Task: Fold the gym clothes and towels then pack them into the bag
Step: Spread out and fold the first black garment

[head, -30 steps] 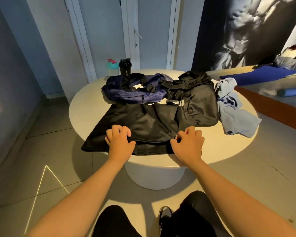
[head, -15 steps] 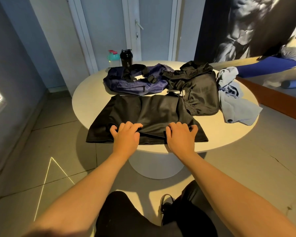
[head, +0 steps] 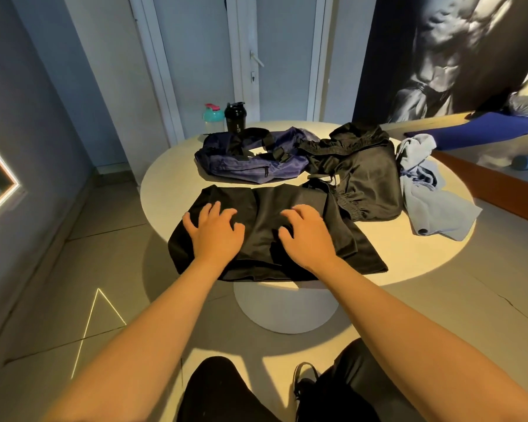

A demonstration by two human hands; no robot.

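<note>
A black shirt (head: 265, 208) lies folded over on the near part of the round white table (head: 165, 190), its near edge hanging past the rim. My left hand (head: 215, 233) rests on its left half with fingers spread. On the right half, my right hand (head: 307, 236) presses down with its fingers bent against the cloth. Behind the shirt lies a dark blue bag (head: 256, 159) with black straps. Black shorts (head: 363, 172) sit crumpled to its right, and a light grey-blue towel (head: 430, 193) lies at the table's right edge.
Two shaker bottles, one teal (head: 211, 118) and one black (head: 234, 117), stand at the table's far edge. A door is behind the table. A blue mat (head: 476, 130) and a wooden ledge run along the right wall. My legs are below the table's near rim.
Both hands carried the shirt's near hem away from me, folding it over. They then slid forward and now lie on top of the cloth.
</note>
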